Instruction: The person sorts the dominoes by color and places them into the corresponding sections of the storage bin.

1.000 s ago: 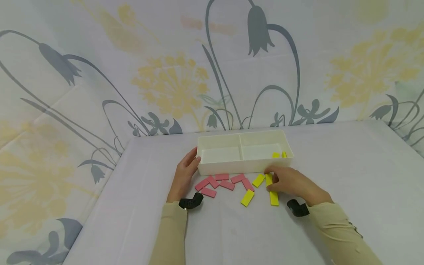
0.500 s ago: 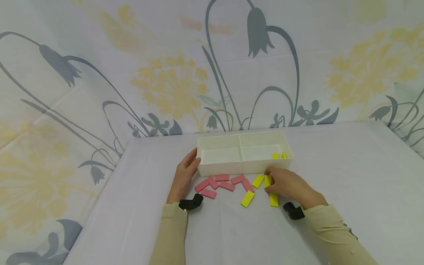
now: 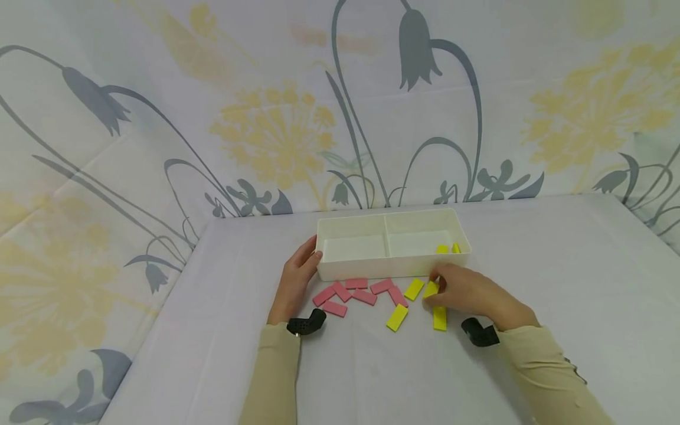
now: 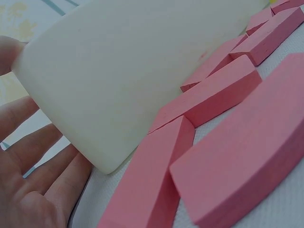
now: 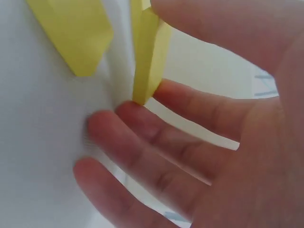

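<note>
A white divided tray (image 3: 340,270) sits mid-table with two yellow blocks (image 3: 448,248) in its right compartment. My left hand (image 3: 310,254) rests with straight fingers (image 4: 28,156) against the tray's left end (image 4: 118,71), thumb on the corner. Several pink blocks (image 3: 361,293) lie in front of the tray, close by that hand (image 4: 213,99). My right hand (image 3: 437,283) pinches a yellow block (image 3: 431,288) just before the tray's front wall; thumb and fingers hold it on edge (image 5: 149,52). Another yellow block (image 5: 76,33) lies flat beside it.
Three more yellow blocks lie loose on the white tablecloth: one (image 3: 414,288) left of my right hand, one (image 3: 396,317) nearer me, one (image 3: 440,318) under my wrist. A flowered cloth hangs behind the table. The tray's left compartments hold nothing.
My right hand has tipped the yellow block up off the cloth between thumb and fingers and shifted slightly right. The left hand and tray have stayed put.
</note>
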{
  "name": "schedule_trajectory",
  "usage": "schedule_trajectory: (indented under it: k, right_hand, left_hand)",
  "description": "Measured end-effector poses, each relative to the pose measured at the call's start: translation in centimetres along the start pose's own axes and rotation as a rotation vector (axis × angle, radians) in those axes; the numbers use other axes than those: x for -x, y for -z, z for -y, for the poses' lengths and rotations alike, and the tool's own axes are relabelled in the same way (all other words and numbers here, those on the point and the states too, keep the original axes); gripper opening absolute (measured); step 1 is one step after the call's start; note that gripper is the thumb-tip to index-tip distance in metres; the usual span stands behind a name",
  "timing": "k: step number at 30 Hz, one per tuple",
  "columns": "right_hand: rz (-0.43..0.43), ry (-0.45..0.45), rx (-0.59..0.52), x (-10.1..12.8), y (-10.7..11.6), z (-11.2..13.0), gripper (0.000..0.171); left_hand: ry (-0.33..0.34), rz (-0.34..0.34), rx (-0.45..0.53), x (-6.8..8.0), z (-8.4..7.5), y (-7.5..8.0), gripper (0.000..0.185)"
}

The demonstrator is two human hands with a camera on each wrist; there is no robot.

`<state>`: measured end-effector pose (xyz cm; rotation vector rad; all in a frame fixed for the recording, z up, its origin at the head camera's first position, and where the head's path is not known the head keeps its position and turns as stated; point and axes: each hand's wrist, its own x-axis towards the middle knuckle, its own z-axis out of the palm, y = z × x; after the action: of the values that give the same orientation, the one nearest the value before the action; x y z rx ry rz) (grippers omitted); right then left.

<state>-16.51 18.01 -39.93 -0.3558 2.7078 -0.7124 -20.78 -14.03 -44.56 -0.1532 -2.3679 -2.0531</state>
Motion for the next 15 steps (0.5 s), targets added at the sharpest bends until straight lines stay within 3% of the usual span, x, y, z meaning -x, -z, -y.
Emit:
schedule_trajectory:
  k: [15]
  right_hand:
    - [-0.057, 0.099, -0.007, 0.4, 1.4, -0.1, 0.042]
  left_hand:
    - [0.003, -0.001, -0.014, 0.0, -0.2, 0.0, 0.048]
